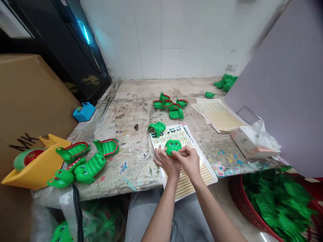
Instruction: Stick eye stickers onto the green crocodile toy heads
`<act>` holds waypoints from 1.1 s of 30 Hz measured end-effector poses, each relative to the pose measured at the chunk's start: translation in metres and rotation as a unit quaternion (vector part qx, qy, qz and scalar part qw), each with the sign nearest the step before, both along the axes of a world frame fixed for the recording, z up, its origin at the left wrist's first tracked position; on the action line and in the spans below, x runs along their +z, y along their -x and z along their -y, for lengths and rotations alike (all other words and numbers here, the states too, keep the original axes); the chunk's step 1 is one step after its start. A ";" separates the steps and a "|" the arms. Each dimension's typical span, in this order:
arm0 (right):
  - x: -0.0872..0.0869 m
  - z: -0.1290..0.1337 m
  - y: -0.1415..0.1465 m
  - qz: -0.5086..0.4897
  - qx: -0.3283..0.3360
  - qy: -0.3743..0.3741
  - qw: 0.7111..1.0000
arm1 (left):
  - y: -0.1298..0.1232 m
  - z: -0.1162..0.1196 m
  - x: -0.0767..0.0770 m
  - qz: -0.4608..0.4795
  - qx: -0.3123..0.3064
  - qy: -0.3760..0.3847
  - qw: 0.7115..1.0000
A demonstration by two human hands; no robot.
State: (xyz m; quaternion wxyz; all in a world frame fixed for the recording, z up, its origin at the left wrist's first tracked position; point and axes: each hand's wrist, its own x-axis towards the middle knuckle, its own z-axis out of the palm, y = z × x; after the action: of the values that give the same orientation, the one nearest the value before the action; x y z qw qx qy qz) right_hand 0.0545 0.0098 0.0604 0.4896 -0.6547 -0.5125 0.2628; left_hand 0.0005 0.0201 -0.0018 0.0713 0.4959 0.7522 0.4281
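My left hand (166,162) and my right hand (188,160) both grip a green plastic toy crocodile head (173,147), with the fingers of my right hand pressed on its front edge. Under my hands lies a printed sticker sheet (174,137) with rows of small round eyes and yellow stripes. A loose green crocodile shell (156,128) rests at the sheet's upper left corner. Farther up, several green crocodile jaw pieces (168,107) with red rims sit together. Larger green crocodile bodies (90,169) lie to the left of my hands.
The stained, paint-flecked worktable (126,116) ends at a white tiled wall. More sticker sheets (218,116) and a tissue box (252,143) lie to the right. A red basket (242,205) of green parts stands low right, beside a yellow container (37,164) and a cardboard box (30,101) at left.
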 end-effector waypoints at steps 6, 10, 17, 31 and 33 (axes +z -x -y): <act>0.004 -0.002 0.009 0.079 -0.045 -0.002 0.996 | -0.001 -0.001 -0.001 -0.014 0.025 -0.001 1.000; 0.004 0.001 0.009 0.130 -0.043 -0.018 0.990 | 0.000 -0.002 0.000 -0.022 0.040 -0.002 0.999; -0.014 0.008 0.013 0.273 -0.130 -0.092 0.949 | 0.000 -0.005 -0.002 -0.023 0.023 0.000 0.999; -0.015 -0.005 -0.015 0.139 -0.114 -0.086 0.980 | -0.001 0.000 0.006 -0.015 -0.006 -0.037 0.999; -0.017 -0.005 -0.008 0.156 -0.082 -0.076 0.981 | -0.002 0.000 0.006 -0.005 -0.005 -0.027 1.000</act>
State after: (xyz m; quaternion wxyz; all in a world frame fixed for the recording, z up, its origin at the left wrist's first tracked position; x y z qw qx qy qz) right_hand 0.0630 0.0151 0.0434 0.4713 -0.6887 -0.5456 0.0766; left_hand 0.0020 0.0203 0.0041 0.0568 0.5037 0.7380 0.4454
